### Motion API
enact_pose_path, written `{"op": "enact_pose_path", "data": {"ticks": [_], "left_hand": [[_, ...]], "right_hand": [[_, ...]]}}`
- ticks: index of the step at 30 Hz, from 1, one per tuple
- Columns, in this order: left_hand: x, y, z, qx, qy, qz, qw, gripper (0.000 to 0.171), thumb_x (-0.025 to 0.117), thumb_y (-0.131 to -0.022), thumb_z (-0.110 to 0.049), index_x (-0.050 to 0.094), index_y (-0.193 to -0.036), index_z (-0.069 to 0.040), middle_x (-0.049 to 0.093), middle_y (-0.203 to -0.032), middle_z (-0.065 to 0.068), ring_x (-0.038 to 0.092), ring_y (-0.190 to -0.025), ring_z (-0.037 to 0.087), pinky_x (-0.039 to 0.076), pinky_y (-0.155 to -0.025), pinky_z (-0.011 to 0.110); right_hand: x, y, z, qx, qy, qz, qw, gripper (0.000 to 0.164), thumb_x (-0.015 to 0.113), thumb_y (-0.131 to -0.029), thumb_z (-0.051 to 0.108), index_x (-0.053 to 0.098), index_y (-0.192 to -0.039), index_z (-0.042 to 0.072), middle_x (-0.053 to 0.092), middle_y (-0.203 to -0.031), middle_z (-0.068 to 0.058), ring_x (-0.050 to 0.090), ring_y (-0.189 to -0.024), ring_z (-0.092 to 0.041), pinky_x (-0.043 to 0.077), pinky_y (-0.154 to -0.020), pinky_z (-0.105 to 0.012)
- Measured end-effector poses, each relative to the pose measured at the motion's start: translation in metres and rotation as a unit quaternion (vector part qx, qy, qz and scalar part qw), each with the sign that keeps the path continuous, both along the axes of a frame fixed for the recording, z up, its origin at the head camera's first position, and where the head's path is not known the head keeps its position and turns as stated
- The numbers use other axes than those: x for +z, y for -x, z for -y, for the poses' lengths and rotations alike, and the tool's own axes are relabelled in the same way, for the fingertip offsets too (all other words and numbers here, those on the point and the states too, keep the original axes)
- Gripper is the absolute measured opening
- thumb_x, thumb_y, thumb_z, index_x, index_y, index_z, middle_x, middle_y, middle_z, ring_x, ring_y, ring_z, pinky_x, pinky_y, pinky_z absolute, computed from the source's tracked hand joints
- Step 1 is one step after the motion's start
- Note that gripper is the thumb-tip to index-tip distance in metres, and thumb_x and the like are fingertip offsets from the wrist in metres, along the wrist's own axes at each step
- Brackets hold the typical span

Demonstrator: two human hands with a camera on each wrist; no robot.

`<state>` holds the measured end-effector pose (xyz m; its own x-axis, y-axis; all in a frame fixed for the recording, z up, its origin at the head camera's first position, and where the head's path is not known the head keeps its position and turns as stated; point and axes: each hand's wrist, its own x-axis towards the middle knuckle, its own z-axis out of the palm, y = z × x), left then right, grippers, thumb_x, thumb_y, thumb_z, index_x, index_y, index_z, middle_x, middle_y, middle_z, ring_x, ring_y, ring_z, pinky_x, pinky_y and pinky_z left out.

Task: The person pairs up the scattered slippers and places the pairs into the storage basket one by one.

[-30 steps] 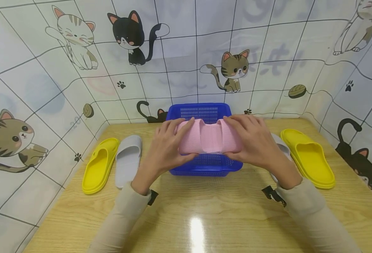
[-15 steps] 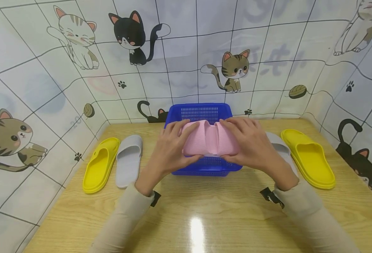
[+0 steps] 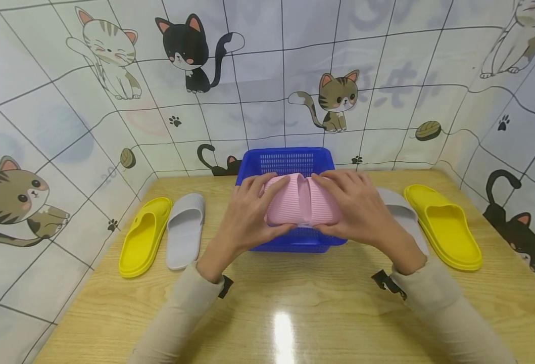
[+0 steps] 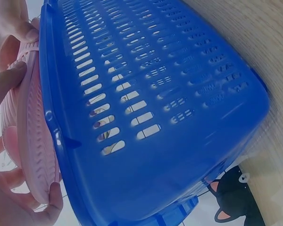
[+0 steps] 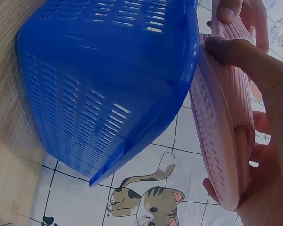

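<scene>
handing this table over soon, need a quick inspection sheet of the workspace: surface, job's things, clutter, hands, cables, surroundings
Surface: pale wood-grain table, with a bright light reflection nearest the camera.
Job's things: two pink slippers with ribbed straps, held above an open blue plastic basket with slotted walls; contact with its rim unclear.
Clutter: one yellow closed-toe slipper and one light grey slide left of the basket; one more of each to the right, that grey one partly hidden.
Hands: left hand and right hand each grip a pink slipper.
Cables: nothing seen.
Surroundings: white wall covering with black grid lines and cartoon cats.
</scene>
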<state>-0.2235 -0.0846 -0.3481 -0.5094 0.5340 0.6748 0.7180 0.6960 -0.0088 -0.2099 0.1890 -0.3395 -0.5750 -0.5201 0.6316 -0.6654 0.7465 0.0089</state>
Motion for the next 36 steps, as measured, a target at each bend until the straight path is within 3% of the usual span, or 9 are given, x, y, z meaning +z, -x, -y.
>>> {"op": "enact_pose_path", "data": {"ticks": [36], "left_hand": [[-0.0009, -0.0017, -0.0033, -0.005, -0.006, -0.013, 0.9999, 0.093, 0.085, -0.071, -0.063, 0.053, -0.147, -0.019, 0.057, -0.144, 0.012, 0.054, -0.126, 0.035, 0.055, -0.094, 0.050]], "right_hand": [[0.0016, -0.0027, 0.0034, -0.003, -0.006, -0.007, 1.000, 0.103, 0.094, -0.060, 0.054, 0.057, -0.142, 0.005, 0.062, -0.134, -0.018, 0.056, -0.120, -0.041, 0.048, -0.097, -0.060]]}}
